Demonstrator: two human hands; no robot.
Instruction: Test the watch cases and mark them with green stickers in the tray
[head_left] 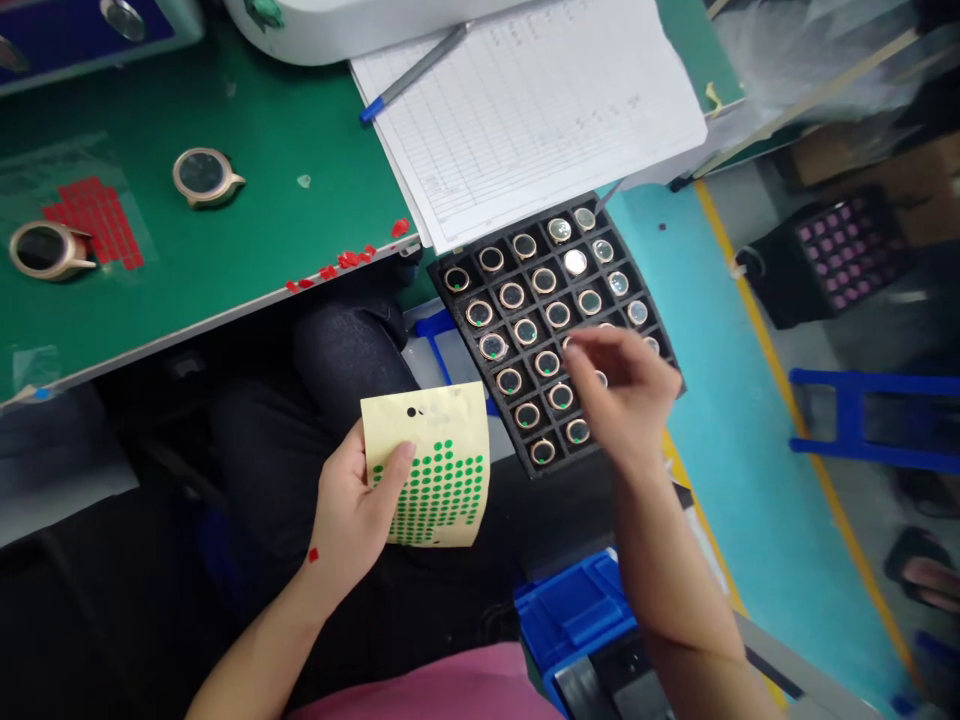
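Watch cases [557, 314] sit in compartments of a black tray [560, 446] beside the near edge of the table [262, 250]. Green dots [542, 460] show on all cases along the tray's left edge and several in the next line; none is discernible towards its right edge, apparently the portion outstanding. Left hand [352, 500] grips a well-stocked yellow sheet [442, 500]. Right hand [626, 395]: fingertips bunched over the tray; cannot tell whether they hold a dot

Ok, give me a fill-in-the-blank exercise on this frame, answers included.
The left hand holds a sheet with ____-coloured dots.
The right hand is at a ____-coloured compartmented tray.
The green table bears ____ loose watch cases.
The small square on the left wrist is coloured ____.
Missing words: green; black; two; red.
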